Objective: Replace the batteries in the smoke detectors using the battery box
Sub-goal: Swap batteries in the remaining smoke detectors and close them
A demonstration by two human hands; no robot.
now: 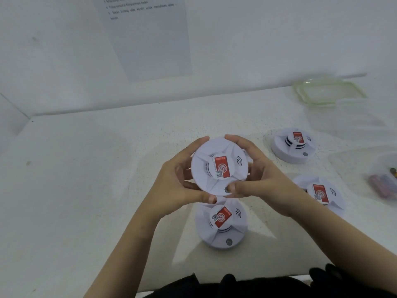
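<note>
Closest to you, one smoke detector (222,224) sits face up on the table (86,190), just below your hands. Above it you hold a second detector (219,166) off the surface, with its label towards you. Your left hand (182,181) curls round its left edge, thumb at the lower rim and fingertips at the top. Your right hand (257,179) mirrors that on the right edge, thumb pressed beside the small grey button. Both hands are clamped on the shell.

Treat it as light, hollow, hard plastic: stiff, smooth and a little slippery, probably with thin clips that could snap if forced. The rim is the place to hold it, one hand opposing the other, so the cover and base can be twisted apart. You cannot tell from here whether the back has loosened.

Farther right lie a third detector (320,194) and, beyond it, a fourth detector (294,145). At the right edge the clear battery box (378,162) holds batteries (380,187). A green-rimmed lid (328,93) lies at the back.
</note>
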